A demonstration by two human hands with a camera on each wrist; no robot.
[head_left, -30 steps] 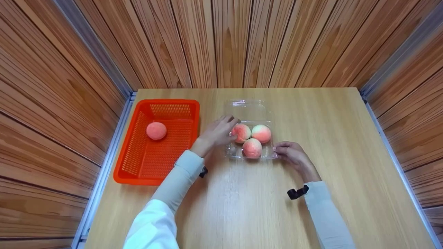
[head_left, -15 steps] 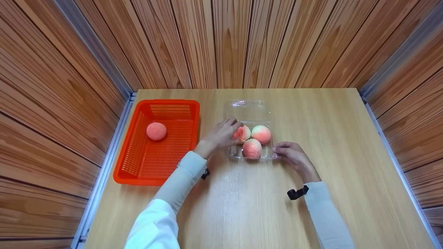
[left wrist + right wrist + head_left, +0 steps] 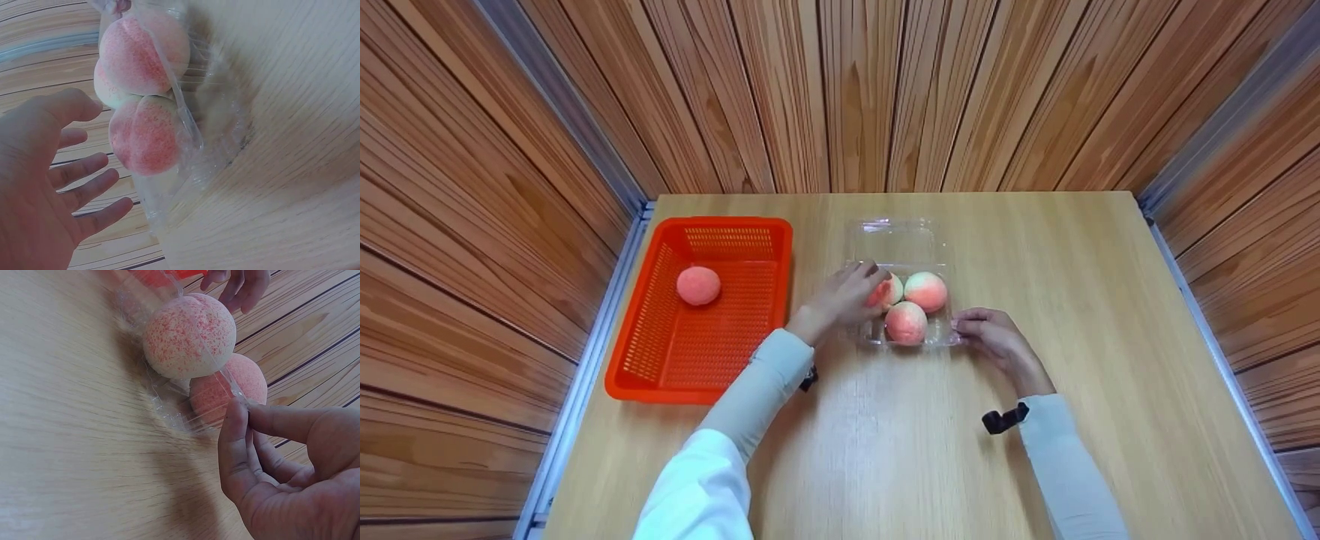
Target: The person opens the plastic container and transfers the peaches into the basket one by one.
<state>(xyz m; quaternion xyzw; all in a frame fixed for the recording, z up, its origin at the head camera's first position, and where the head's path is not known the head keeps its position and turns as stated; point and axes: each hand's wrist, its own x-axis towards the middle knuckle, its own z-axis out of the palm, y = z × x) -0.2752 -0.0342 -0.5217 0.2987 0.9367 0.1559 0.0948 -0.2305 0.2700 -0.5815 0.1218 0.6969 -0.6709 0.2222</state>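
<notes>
A clear plastic clamshell box (image 3: 874, 330) lies with its lid (image 3: 896, 241) folded back, away from the person. Three peaches sit in its base: one at left (image 3: 892, 289), one at right (image 3: 926, 292) and one in front (image 3: 906, 324). My left hand (image 3: 844, 294) hovers over the left peach and hides part of it. In the left wrist view its fingers (image 3: 84, 191) are spread, with a small gap to the peaches. At the box's right front corner, my right hand (image 3: 996, 335) pinches the thin rim between thumb and forefinger, plainest in the right wrist view.
An orange-red plastic basket (image 3: 619, 375) stands left of the box, with a single pink peach (image 3: 698, 286) inside. The wooden table (image 3: 870, 450) ends at plank walls (image 3: 859, 90) at the back and sides. My left forearm passes over the basket's near right corner.
My left hand has shifted slightly right and toward the person, covering more of the left peach. The right hand keeps its hold on the rim, and the peaches have stayed in place.
</notes>
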